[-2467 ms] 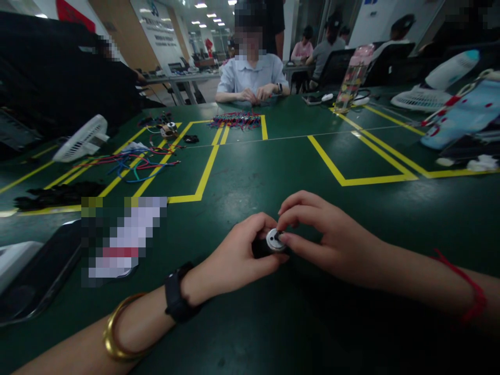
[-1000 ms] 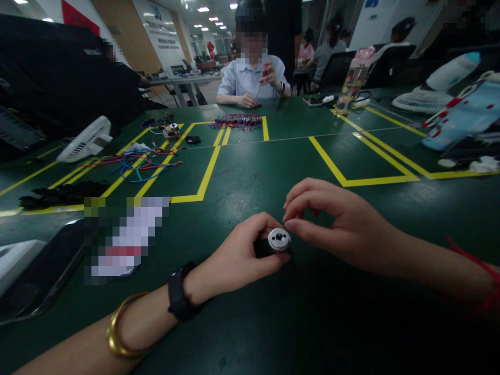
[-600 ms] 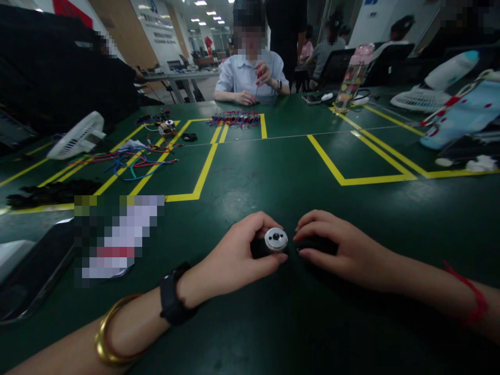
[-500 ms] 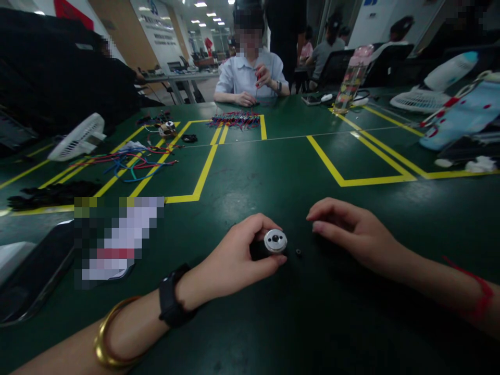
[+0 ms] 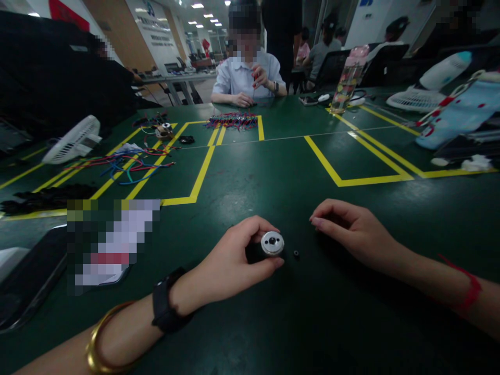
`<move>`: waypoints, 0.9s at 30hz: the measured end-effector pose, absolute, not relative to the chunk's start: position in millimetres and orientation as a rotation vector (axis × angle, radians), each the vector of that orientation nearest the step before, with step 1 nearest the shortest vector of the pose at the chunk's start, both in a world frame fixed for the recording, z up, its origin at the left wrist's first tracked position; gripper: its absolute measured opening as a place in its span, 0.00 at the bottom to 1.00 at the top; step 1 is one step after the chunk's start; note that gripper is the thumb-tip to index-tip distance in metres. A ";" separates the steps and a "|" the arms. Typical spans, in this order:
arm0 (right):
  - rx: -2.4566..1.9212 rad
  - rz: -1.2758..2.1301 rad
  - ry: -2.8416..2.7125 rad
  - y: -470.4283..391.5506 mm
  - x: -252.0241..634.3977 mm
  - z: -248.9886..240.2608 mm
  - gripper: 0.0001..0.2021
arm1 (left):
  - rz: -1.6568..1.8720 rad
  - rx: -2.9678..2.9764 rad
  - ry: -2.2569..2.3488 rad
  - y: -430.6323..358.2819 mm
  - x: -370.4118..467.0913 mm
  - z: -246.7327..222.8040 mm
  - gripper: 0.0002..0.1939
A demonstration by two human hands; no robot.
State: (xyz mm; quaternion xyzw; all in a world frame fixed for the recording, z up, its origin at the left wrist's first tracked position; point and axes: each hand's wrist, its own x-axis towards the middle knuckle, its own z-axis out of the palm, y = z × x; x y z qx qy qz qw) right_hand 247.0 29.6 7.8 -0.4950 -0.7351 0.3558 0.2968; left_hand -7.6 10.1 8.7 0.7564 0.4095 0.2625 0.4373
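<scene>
In the head view my left hand [image 5: 238, 260] is wrapped round a small motor [image 5: 272, 244] standing on the dark green table. Its silver round face points up and shows a central hole and two small side holes. My fingers hide much of its darker body. Just right of it lies a tiny dark ring-like part [image 5: 296, 253], touched by neither hand. Beyond that part, my right hand [image 5: 353, 229] hovers low over the table, fingers curled and thumb tip against the fingertips. Nothing shows between them.
Left of me lie a phone-like black slab [image 5: 35, 281] and a blurred-out paper [image 5: 117, 245]. Loose coloured wires [image 5: 136, 164] and a white fan [image 5: 74, 140] are further off. A co-worker [image 5: 246, 73] sits opposite, behind a wire bundle [image 5: 234, 121]. A bottle [image 5: 346, 83] stands back right.
My right thumb and fingertips have closed together from a small gap. The left hand keeps its hold on the motor. The whole view has shifted slightly.
</scene>
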 end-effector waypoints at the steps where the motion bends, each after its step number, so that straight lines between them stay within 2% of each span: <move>1: -1.274 0.892 -2.059 28.4 245.9 8.6 0.07 | 0.655 1.884 1.018 9.9 -7.4 8.5 0.15; 3: -1.136 0.782 -2.276 26.3 242.9 8.8 0.07 | 0.665 1.885 1.011 9.5 -7.0 8.0 0.15; 5: -1.009 0.684 -2.451 24.6 238.6 8.5 0.12 | 0.680 1.877 1.000 9.3 -6.3 7.6 0.14; 7: -0.959 0.627 -2.546 23.6 233.5 9.2 0.10 | 0.692 1.868 0.987 9.4 -5.6 7.6 0.14; 10: -0.943 0.650 -2.472 23.5 225.8 15.7 0.05 | 0.701 1.865 0.989 9.7 -4.9 7.7 0.14; 16: -0.851 0.620 -2.250 22.9 206.6 34.5 0.06 | 0.688 1.895 1.043 9.6 -4.8 6.0 0.12; 22: -0.837 0.758 -2.263 20.1 192.3 30.4 0.06 | 0.700 1.934 1.064 10.3 -4.8 5.2 0.11; 27: -1.012 0.859 -2.137 20.6 212.2 28.7 0.10 | 0.712 1.874 0.995 10.4 -4.6 7.4 0.12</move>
